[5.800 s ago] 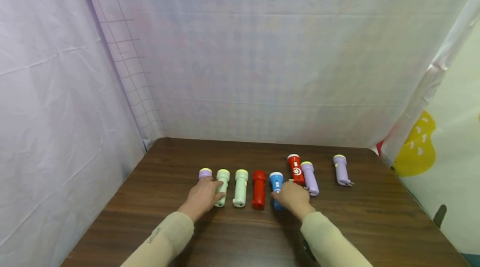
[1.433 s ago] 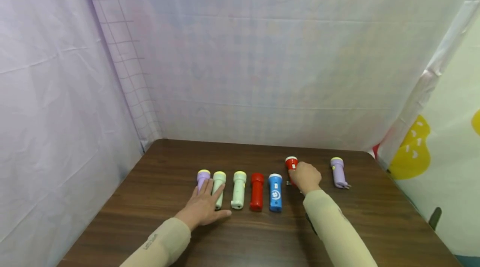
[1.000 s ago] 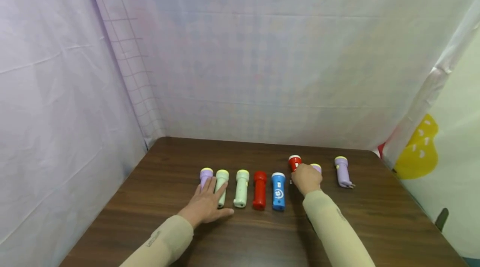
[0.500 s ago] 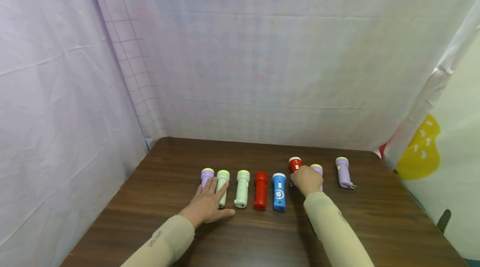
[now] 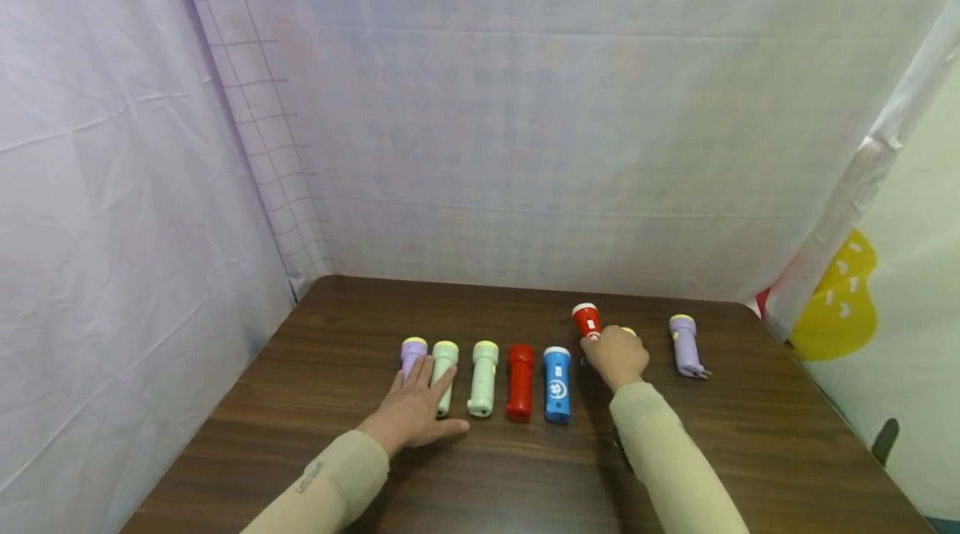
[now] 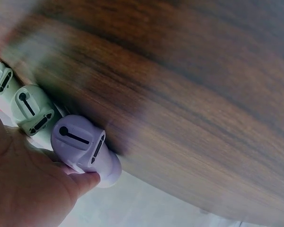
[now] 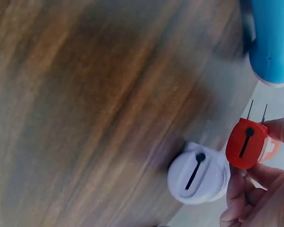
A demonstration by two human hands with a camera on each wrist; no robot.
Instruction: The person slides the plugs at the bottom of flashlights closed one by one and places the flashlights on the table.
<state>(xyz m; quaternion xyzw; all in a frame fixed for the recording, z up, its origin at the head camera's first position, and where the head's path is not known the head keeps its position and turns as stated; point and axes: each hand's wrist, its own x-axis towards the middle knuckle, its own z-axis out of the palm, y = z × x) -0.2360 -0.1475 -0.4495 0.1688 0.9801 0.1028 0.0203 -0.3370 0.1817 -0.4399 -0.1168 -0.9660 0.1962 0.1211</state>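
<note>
My right hand [image 5: 617, 357] grips a red flashlight [image 5: 587, 319] with a white rim. In the right wrist view, thumb and fingers pinch its red tail end [image 7: 246, 144], and two metal plug prongs stick out. A purple flashlight [image 7: 196, 177] lies right beside it, mostly hidden by the hand in the head view. Spread fingers of my left hand [image 5: 411, 413] rest over a purple flashlight [image 5: 413, 351] and a pale green flashlight [image 5: 444, 356] at the row's left end. The left wrist view shows that purple flashlight's tail [image 6: 78, 139] near a fingertip.
Between the hands lie a second pale green flashlight [image 5: 483, 380], an all-red flashlight [image 5: 520, 384] and a blue flashlight [image 5: 557, 384]. Another purple flashlight [image 5: 686, 346] lies apart at the right, prongs out. Fabric [image 5: 525, 142] hangs behind the brown table [image 5: 480, 476].
My right hand has gone from the blue flashlight to the white-rimmed red one, which has just shifted slightly away from me. My left hand has spread its fingers and since stayed still.
</note>
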